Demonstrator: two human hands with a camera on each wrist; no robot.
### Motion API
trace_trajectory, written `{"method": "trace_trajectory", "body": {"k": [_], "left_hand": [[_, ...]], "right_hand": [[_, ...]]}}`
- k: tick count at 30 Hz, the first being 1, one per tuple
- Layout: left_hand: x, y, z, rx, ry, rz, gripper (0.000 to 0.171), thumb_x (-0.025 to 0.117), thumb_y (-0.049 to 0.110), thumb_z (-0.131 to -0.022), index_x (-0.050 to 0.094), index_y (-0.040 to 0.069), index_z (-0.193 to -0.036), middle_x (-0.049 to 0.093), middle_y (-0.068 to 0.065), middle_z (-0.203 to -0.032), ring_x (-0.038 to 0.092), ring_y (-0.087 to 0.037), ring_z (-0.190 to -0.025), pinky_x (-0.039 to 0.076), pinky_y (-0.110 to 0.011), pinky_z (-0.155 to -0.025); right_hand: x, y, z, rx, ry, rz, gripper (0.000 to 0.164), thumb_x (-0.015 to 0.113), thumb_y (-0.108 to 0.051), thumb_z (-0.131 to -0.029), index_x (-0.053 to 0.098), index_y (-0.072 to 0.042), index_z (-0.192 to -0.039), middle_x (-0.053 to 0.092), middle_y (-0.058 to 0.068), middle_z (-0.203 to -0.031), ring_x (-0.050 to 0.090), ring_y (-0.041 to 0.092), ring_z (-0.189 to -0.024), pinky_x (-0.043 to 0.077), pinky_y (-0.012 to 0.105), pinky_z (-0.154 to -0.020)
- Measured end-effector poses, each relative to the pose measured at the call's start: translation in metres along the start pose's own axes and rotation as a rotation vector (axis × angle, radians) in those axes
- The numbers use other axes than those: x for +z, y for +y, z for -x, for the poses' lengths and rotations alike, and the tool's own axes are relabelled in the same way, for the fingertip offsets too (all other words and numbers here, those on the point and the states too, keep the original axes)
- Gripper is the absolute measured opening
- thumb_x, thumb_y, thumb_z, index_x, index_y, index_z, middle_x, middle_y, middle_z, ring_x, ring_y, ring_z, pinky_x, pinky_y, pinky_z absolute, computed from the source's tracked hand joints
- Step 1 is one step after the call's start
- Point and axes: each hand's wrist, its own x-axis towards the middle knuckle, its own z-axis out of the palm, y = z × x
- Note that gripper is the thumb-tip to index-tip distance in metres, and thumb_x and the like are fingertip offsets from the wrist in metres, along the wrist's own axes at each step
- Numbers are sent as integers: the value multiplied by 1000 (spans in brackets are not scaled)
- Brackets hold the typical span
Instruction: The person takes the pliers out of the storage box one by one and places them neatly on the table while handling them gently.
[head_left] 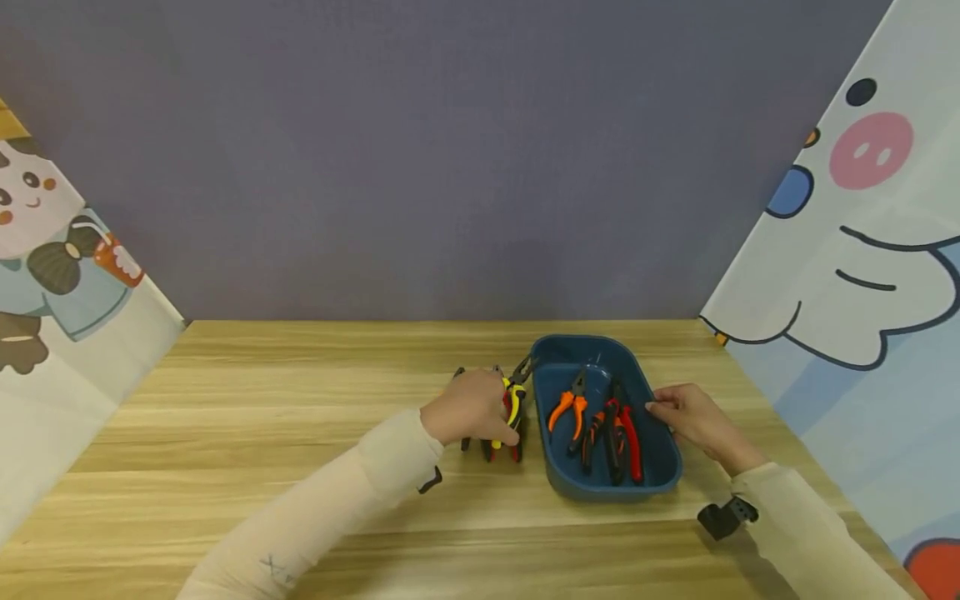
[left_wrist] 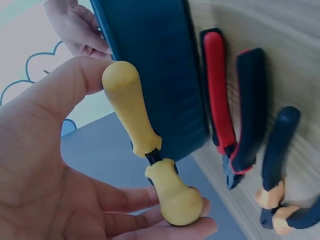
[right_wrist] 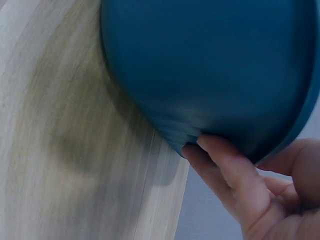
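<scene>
Yellow pliers, one pair: left of the bin, apparently raised; left hand clamped on its grips, thumb to one, fingers to the other. Bin, blue: on the table, its right wall pinched between thumb and fingers of the right hand. Step, as judged: loading pliers into the bin; next move likely calls for clearing the left rim, then letting go. Contents: orange pliers, red pliers, others overlapping, which may crowd the landing. Loose beside the bin: red-black pair, black-orange pair, easily snagged in passing
</scene>
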Motion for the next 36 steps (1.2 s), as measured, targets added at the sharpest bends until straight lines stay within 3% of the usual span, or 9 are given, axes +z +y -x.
{"method": "trace_trajectory", "body": {"k": [7,15,18,22,29,33,36], "left_hand": [[0,-10,9,7,44,13,45,78,36,-67,42,17,-47,43,4,-66,39,-11,-56,33,-22,-48],[1,-18,18,-48,20,23,51,77,36,-70,34,17,-49,28,6,-54,22,-7,-46,23,-22,-43],[3,-21,21,-86,5,20,49,78,38,-70,40,15,-50,38,3,-55,28,-9,-48,27,-23,-44],[4,-25,24,-135,-3,11,44,78,39,-69,46,14,-53,54,-4,-73,41,-14,-60,34,-25,-49],[4,-38,31,-136,22,38,45,78,38,-67,43,16,-48,44,3,-62,41,-13,-60,34,-26,-50],[5,-46,36,-139,57,37,40,77,38,-67,49,14,-53,52,-1,-74,50,-17,-69,41,-29,-56],[6,-51,38,-165,50,66,40,78,38,-67,49,11,-60,53,-5,-78,47,-17,-66,39,-29,-55]], "right_hand": [[0,-2,0,5,-8,18,31,50,-6,-95,54,20,-111,66,7,-76,55,6,-56,51,29,-51],[0,-1,-1,21,-1,28,30,50,-6,-95,55,18,-112,64,3,-72,51,6,-51,49,30,-49],[0,-1,-1,19,8,42,29,51,-6,-95,56,17,-110,64,3,-70,50,7,-50,47,29,-46],[0,0,-1,16,13,45,29,52,-6,-94,56,17,-110,64,4,-70,51,7,-50,47,28,-46],[1,-2,2,35,0,45,32,50,-6,-95,53,19,-115,66,6,-75,54,8,-55,50,30,-51],[1,-3,2,44,-2,47,34,50,-7,-95,52,20,-116,66,5,-76,54,8,-57,50,30,-52],[0,-2,1,38,-4,47,33,50,-7,-95,52,19,-116,66,6,-77,54,8,-56,50,30,-52]]}}
